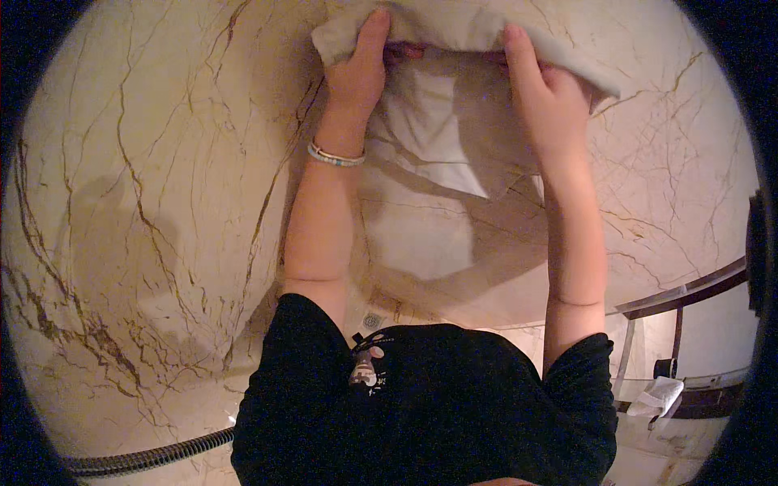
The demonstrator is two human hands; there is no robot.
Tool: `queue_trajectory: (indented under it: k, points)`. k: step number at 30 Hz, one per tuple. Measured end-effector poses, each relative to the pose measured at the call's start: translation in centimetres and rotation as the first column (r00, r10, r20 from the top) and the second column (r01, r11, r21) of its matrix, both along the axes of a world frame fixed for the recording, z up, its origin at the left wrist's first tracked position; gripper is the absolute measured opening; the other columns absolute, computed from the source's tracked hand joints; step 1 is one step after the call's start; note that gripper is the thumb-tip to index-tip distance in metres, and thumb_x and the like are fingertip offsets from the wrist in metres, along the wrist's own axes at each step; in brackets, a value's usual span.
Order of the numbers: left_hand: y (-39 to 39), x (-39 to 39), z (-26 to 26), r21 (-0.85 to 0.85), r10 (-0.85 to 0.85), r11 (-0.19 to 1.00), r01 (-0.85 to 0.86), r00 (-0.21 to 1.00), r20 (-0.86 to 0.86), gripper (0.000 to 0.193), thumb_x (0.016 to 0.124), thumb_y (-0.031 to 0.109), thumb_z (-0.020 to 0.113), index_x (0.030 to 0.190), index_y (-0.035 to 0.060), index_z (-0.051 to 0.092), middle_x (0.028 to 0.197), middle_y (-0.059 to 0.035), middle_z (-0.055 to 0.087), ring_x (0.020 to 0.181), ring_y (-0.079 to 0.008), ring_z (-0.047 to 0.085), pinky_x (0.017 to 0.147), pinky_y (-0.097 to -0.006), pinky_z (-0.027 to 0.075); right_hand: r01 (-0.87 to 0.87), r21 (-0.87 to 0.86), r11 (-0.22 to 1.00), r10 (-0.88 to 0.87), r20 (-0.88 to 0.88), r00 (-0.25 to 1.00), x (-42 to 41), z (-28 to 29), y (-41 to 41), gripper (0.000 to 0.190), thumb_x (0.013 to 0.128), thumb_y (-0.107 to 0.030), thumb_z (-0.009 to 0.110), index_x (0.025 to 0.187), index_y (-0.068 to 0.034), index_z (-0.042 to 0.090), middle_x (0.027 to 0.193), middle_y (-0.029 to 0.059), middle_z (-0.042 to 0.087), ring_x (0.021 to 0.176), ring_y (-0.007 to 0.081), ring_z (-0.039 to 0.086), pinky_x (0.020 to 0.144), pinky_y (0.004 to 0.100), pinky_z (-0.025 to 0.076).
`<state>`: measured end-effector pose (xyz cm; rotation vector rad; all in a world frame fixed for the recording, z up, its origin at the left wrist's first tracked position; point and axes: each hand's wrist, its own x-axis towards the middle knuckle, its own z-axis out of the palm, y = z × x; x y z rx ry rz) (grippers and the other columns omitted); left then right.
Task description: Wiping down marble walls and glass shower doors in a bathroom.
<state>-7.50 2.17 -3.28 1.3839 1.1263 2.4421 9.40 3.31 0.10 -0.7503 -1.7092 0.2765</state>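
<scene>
A pale grey-white cloth (447,27), perhaps a towel, stretches between my two hands at the top of the view. My left hand (358,73) grips it near its left end, thumb lying on top. Towards the right end, my right hand (547,91) holds it the same way, with the thumb over the fold. The fingers of both hands curl mostly out of sight beneath the fabric. Between my forearms shows white creased fabric (431,127) with a pointed corner; whether it belongs to the held cloth cannot be told. A beaded bracelet (336,157) circles my left wrist.
Brown-veined marble (152,152) surrounds me on both sides. A round floor drain (372,321) lies below. At lower left runs a ribbed shower hose (152,452). To the lower right, a white cloth or paper (656,396) rests by a dark ledge (711,401), under a dark-framed edge (687,291).
</scene>
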Motion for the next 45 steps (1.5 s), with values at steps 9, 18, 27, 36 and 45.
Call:
queue_trajectory:
  k: [9, 18, 27, 36, 45]
  points:
    - [-0.6, -1.0, -9.6, -0.482, 0.177, 0.862, -0.157, 0.984, -0.004, 0.03, 0.08, 0.024, 0.054, 0.104, 0.0053, 0.057, 0.101, -0.0138, 0.058, 0.099, -0.0248, 0.052, 0.087, -0.0341, 0.037, -0.033, 0.42, 0.907, -0.284, 0.67, 0.686, -1.7, -12.6, 1.7, 0.028, 0.079, -0.031, 0.044, 0.091, -0.008, 0.055, 0.091, 0.0149, 0.054, 0.086, 0.0328, 0.05, 0.077, 0.0427, 0.039]
    - [-1.0, -0.5, -22.4, -0.115, 0.222, 0.902, -0.416, 0.676, -0.702, 0.038, 0.079, 0.024, 0.053, 0.113, 0.0079, 0.051, 0.112, -0.0119, 0.052, 0.105, -0.03, 0.047, 0.092, -0.0411, 0.032, -0.383, 0.051, 0.922, 0.313, 0.483, 0.818, -3.8, -18.3, 1.6, 0.017, 0.081, -0.013, 0.048, 0.097, -0.008, 0.05, 0.066, 0.0056, 0.051, 0.057, 0.0149, 0.051, 0.05, 0.0253, 0.042]
    - [-2.1, -0.4, -17.8, 0.065, 0.285, 0.91, -0.41, 0.503, -0.816, 0.034, 0.08, 0.024, 0.052, 0.109, 0.0074, 0.052, 0.11, -0.0122, 0.053, 0.1, -0.0305, 0.049, 0.088, -0.0419, 0.035, -0.27, 0.307, 0.913, 0.028, 0.613, 0.79, -0.5, -17.3, 1.2, 0.036, 0.081, -0.018, 0.049, 0.115, -0.008, 0.046, 0.095, 0.0141, 0.056, 0.09, 0.027, 0.054, 0.075, 0.0351, 0.044]
    - [-1.4, -0.1, -6.9, 0.084, 0.32, 0.939, -0.333, 0.756, -0.571, 0.037, 0.068, 0.036, 0.065, 0.085, 0.0038, 0.06, 0.084, -0.0135, 0.058, 0.081, -0.0308, 0.053, 0.074, -0.0363, 0.041, -0.351, 0.059, 0.934, 0.3, 0.4, 0.866, 2.2, -9.6, -0.9, 0.032, 0.083, -0.02, 0.048, 0.109, -0.001, 0.052, 0.106, 0.0183, 0.054, 0.098, 0.0334, 0.051, 0.084, 0.0382, 0.04]
    - [2.4, -0.2, -1.2, 0.511, 0.604, 0.776, -0.369, 0.666, -0.438, 0.042, 0.072, 0.025, 0.061, 0.104, 0.0011, 0.048, 0.11, -0.0184, 0.046, 0.099, -0.0344, 0.042, 0.086, -0.0387, 0.033, -0.215, -0.248, 0.945, 0.22, -0.01, 0.976, 0.7, -3.4, 0.5, 0.056, 0.083, -0.05, 0.04, 0.078, 0.002, 0.06, 0.068, 0.0163, 0.06, 0.072, 0.0221, 0.059, 0.067, 0.0279, 0.045]
